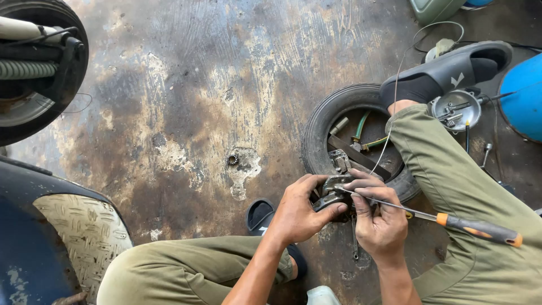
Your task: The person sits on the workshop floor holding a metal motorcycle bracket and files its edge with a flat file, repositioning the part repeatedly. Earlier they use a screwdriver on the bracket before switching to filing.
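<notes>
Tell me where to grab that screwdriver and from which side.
Probably take the screwdriver by its dark handle with the orange collar, coming from the right. The handle sticks out bare over the trouser leg, while the thin shaft runs left into the right hand, and its tip sits by the metal part in the left hand.

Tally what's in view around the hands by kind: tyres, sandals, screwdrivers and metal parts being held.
Tyres: 2, a small tyre lying flat on the floor and a mounted wheel at top left.
Sandals: 2, a worn one and a loose one.
Screwdrivers: 1, orange-handled, in the right hand.
Held metal parts: 1, in the left hand.
Total: 6.
</notes>
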